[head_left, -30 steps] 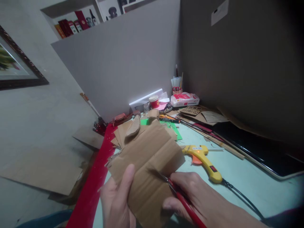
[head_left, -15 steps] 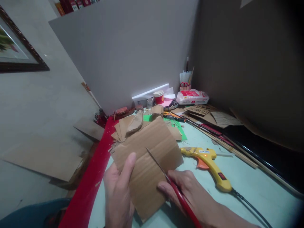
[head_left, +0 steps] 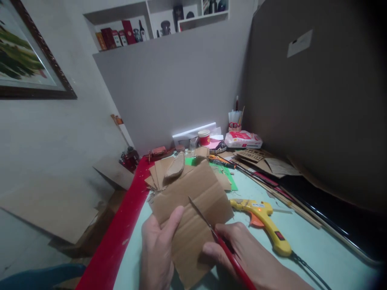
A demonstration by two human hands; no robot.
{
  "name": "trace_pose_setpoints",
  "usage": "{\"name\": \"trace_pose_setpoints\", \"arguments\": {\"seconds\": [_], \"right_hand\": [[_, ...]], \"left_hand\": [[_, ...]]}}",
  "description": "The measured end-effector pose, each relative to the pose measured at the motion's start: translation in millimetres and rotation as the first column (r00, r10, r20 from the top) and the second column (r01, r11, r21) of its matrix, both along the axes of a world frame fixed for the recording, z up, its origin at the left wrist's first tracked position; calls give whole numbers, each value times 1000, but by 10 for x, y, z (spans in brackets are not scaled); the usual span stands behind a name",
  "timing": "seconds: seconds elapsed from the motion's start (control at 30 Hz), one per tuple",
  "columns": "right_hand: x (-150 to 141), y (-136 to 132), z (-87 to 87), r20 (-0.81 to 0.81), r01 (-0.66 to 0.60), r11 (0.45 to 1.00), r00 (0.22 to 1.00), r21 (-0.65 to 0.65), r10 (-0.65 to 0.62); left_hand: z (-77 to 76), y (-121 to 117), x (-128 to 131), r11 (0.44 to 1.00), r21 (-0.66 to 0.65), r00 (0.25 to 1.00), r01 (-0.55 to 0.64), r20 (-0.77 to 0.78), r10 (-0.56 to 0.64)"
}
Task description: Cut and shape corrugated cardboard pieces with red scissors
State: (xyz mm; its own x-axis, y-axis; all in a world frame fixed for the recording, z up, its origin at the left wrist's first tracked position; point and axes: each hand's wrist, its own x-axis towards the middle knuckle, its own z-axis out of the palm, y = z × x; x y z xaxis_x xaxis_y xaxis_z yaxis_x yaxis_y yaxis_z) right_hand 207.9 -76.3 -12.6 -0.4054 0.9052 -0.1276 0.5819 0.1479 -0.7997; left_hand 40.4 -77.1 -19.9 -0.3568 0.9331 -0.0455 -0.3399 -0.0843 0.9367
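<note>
A brown corrugated cardboard piece is tilted above the table, with faint fold lines across it. My left hand grips its left edge, thumb on top and fingers underneath. In my right hand is a pair of red-handled scissors, closed in my fingers. One slim blade lies over the cardboard's upper face, pointing up and left; the other blade is hidden below. To the right of my right hand lies a yellow hot glue gun with an orange trigger and a black cord.
Behind the cardboard are a curved corrugated piece, a green sheet and a red paper cup. Long wooden sticks and more cardboard lie on the right. A red strip runs along the table's left edge.
The view has tipped upward, bringing the wall shelf into sight. Both hands, the cardboard and the scissors sit slightly lower in view; my grips look the same.
</note>
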Motion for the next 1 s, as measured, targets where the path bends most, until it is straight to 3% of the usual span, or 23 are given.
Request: {"name": "trace_pose_setpoints", "arguments": {"seconds": [0.17,0.27,0.5,0.63,0.87,1.0], "right_hand": [[55,-16,141,37,-38,999,999,13,37],[48,13,133,49,-48,999,998,18,47],[-102,160,-245,-52,-7,999,999,34,9],[-135,165,-329,-83,5,999,997,42,-2],[-117,100,-214,-64,-23,996,998,83,29],[-45,71,-59,-35,-59,997,998,51,61]], "left_hand": [[29,-80,16,999,-23,999,45,19,-45],[31,-95,3,999,-36,999,38,5,-38],[-28,-6,-6,997,-78,998,14,61,-9],[-20,21,-13,994,-108,990,17,139,-2],[-1,44,-119,996,-85,992,-16,122,26],[-18,16,-106,998,-64,996,14,92,-8]]}}
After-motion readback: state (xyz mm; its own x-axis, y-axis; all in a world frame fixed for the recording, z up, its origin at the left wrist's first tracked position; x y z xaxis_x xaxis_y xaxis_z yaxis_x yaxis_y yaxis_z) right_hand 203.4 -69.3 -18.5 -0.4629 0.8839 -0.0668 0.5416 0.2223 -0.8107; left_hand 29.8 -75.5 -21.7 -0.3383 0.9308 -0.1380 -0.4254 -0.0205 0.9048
